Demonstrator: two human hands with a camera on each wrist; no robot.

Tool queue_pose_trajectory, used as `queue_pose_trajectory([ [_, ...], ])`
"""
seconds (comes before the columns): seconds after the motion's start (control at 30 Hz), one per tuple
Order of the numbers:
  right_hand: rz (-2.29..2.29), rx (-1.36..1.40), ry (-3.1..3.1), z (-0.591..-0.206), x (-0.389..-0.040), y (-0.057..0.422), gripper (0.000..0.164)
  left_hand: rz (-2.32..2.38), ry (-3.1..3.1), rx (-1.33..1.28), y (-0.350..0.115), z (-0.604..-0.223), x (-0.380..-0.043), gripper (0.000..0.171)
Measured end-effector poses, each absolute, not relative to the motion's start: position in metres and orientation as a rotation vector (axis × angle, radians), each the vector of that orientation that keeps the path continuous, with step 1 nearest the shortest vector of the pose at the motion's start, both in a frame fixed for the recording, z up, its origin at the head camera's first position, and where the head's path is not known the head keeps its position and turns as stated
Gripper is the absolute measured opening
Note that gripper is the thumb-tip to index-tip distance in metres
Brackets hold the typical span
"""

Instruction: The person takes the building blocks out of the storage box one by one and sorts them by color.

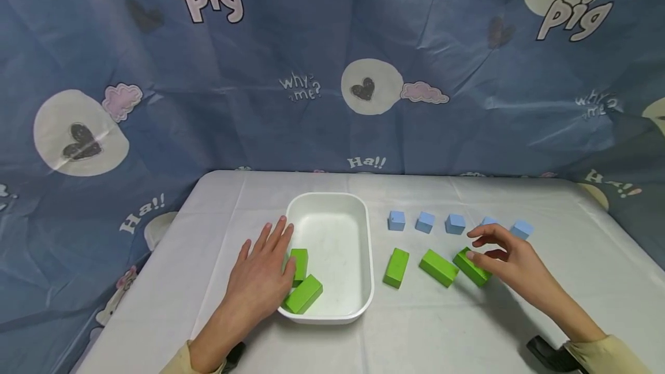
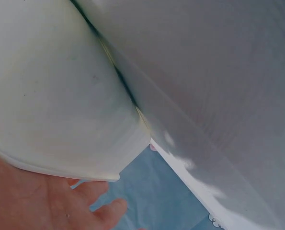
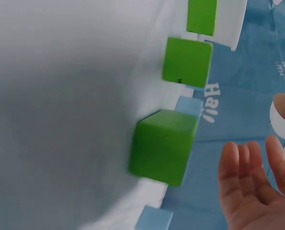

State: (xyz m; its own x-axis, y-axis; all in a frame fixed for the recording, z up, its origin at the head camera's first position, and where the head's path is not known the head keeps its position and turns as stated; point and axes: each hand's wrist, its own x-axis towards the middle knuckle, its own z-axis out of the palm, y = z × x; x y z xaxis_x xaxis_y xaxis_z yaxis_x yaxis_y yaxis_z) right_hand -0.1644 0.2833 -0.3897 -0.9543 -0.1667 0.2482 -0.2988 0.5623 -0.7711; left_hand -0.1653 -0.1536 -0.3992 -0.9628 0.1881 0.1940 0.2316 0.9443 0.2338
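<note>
My left hand point(image 1: 262, 276) lies over the left edge of a white plastic tub point(image 1: 368, 264), its fingers extended. The left wrist view has the tub's outer wall point(image 2: 61, 105) filling much of the frame, with the hand point(image 2: 46, 203) at its rim. Two green blocks point(image 1: 304, 295) sit inside the tub near that hand. Over the rightmost green block point(image 1: 470, 269) on the table hovers my right hand point(image 1: 514, 264), fingers loosely bent. In the right wrist view a gap separates the hand point(image 3: 252, 187) from the nearest green block point(image 3: 159, 151).
Left of the rightmost block lie another slanted green block point(image 1: 439, 268) and a more upright-lying one point(image 1: 396, 268). Behind them several small blue cubes point(image 1: 396, 221) form a row, partly covered by the right hand. A white cloth point(image 1: 415, 333) covers the table; a printed blue curtain point(image 1: 291, 33) hangs behind.
</note>
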Motion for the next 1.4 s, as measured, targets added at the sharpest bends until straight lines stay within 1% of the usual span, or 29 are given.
queue_pose_trajectory([
  [0.17, 1.363, 0.487, -2.633, -0.381, -0.173, 0.271, 0.031, -0.376, -2.930, -0.324, -0.153, -0.399, -0.165, 0.057],
  [0.57, 1.480, 0.852, -2.600, -0.361, -0.202, 0.233, 0.036, -0.409, -2.937, -0.312, -0.152, -0.399, -0.164, 0.057],
  [0.9, 1.558, 1.112, -2.615, -0.352, -0.220, 0.200, 0.039, -0.406, -2.947, -0.305, -0.151, -0.400, -0.166, 0.057],
  [1.2, 1.480, 1.323, -2.606, -0.345, -0.224, 0.164, 0.042, -0.418, -2.912, -0.315, -0.154, -0.401, -0.166, 0.056],
  [1.4, 1.512, 1.459, -2.531, -0.330, -0.211, 0.136, 0.038, -0.416, -2.906, -0.322, -0.155, -0.401, -0.166, 0.056],
])
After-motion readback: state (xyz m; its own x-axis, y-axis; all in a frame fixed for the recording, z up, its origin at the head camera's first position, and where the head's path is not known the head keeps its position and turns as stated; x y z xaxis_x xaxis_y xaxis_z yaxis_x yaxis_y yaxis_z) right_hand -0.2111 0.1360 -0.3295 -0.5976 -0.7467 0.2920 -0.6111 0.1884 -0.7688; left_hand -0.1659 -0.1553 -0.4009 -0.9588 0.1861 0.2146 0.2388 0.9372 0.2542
